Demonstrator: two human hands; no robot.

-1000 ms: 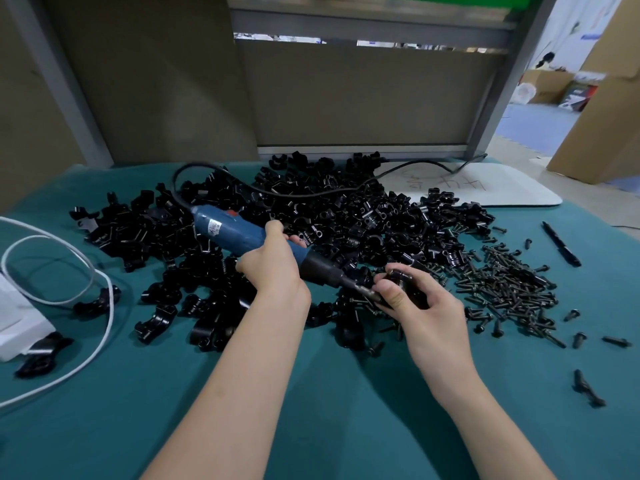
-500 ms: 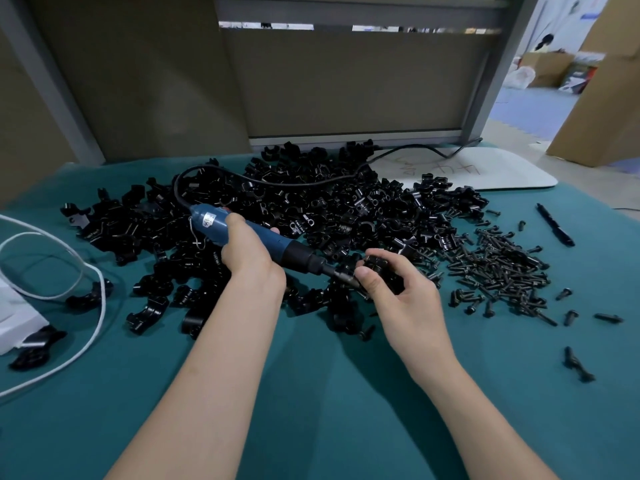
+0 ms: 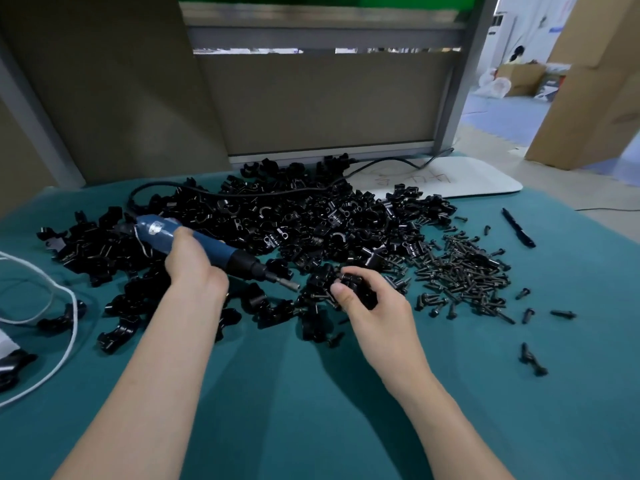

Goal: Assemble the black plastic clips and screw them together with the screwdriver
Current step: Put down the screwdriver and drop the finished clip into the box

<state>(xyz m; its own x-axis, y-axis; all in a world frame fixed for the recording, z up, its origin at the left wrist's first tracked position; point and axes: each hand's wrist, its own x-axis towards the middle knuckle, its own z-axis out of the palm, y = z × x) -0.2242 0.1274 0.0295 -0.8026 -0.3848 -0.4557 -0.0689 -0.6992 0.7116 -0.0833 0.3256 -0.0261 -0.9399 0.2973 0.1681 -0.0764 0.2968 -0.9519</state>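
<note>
Black clip (image 3: 350,281), pinched in my right grip (image 3: 377,308); left grip (image 3: 194,268) wraps screwdriver (image 3: 242,261) beside clip; misaligned bit could skid off.

The right hand (image 3: 372,308) covers most of its clip (image 3: 356,284); I cannot read the joint. The left hand (image 3: 194,266) hides the screwdriver (image 3: 225,254) mid-body. The frame's left edge crops a white object (image 3: 5,342). Writing on the white board (image 3: 478,183) is illegible.

Left hand (image 3: 194,268) wrapped round electric screwdriver (image 3: 221,252), right hand (image 3: 372,308) pinching black plastic clip (image 3: 356,287), both bare forearms extended forward
</note>
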